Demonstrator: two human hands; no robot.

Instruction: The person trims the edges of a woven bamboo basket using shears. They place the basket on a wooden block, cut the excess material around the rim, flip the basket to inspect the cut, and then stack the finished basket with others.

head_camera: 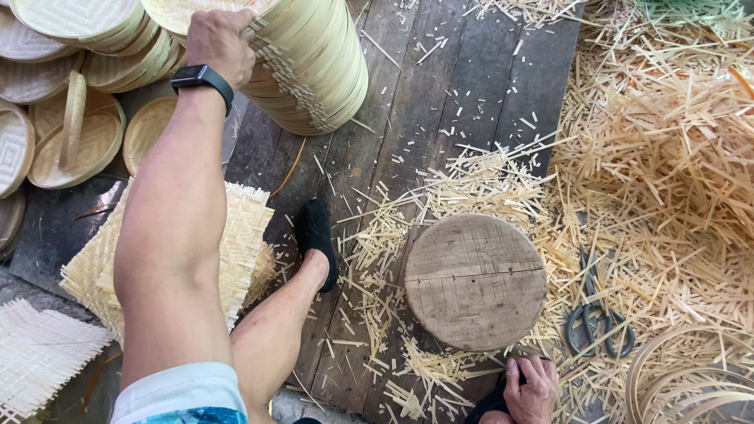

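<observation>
Dark weathered plank floor [440, 94]: littered with pale bamboo offcuts [667, 157].
Tall leaning stack of round pale bamboo hoop rims [314, 63], top centre: gripped at upper edge; toppling judged likely if tugged sideways.
Square woven bamboo mat [243, 228]: laid under extended arm.
Round wooden chopping block [475, 281]: set among offcuts.
Left hand [218, 38]: arm stretched forward, black wristband worn, fingers clamped on stack.
Grey metal shears [598, 314]: laid right of block; underfoot hazard judged.
Right hand [532, 389]: low by block, fingers curled, grasp cannot be told.
</observation>
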